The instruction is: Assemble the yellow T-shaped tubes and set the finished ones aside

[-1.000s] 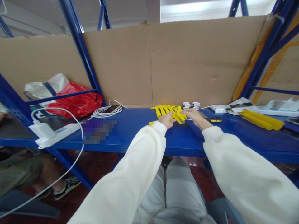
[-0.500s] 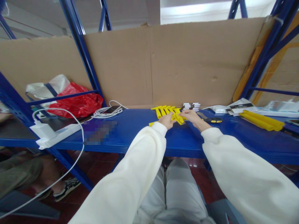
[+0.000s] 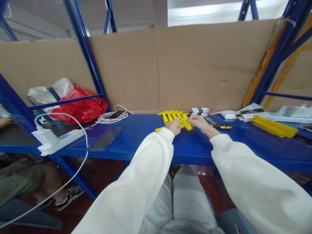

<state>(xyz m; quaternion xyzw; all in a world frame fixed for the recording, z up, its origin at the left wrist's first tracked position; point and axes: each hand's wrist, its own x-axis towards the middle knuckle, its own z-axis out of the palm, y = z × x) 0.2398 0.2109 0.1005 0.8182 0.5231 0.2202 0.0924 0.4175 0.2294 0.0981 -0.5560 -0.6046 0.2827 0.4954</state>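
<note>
Several yellow pieces, shaped like flat strips with crossbars, lie in a slanted row at the back of the blue table. At the near end of this row, one yellow piece lies between my two hands. My left hand is closed on its left side, fingers bent inward. From the right, my right hand pinches the same piece with thumb and fingers together. Another yellow end pokes out left of my left wrist. A small stack of white and dark packets sits just behind my right hand.
A black-and-yellow utility knife lies right of my right hand. Farther right are yellow rolls and white papers. Leftward are a coiled white cable, a power strip and a red bag. Cardboard walls the back.
Both hands stay in almost the same place on the yellow piece. The right fingers have shifted very slightly; the objects on the table have not moved.
</note>
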